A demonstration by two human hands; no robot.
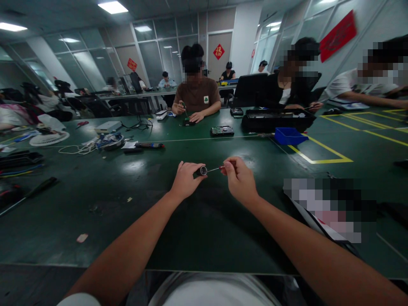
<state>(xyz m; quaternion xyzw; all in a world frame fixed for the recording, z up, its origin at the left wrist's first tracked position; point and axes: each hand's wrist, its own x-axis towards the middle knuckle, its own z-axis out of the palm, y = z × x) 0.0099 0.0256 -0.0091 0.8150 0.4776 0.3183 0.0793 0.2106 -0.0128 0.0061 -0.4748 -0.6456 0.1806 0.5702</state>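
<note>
Above the green table, my left hand (185,180) pinches a small black cylindrical part (202,171) between thumb and fingers. Its round, metallic-looking end is turned toward me and to the right. My right hand (241,182) is closed around a slim screwdriver (214,169) with a thin metal shaft and a bit of red at the handle. The shaft points left, and its tip is at or just by the rim of the cylinder; whether they touch I cannot tell. Most of the screwdriver's handle is hidden in my fingers.
A hard drive (222,131), a blue bin (290,136) and a long black casing (277,120) stand across the table (105,242). To the left lie a dark-handled screwdriver (41,187) and cables (110,142). Several people work around; one in brown (199,97) sits opposite.
</note>
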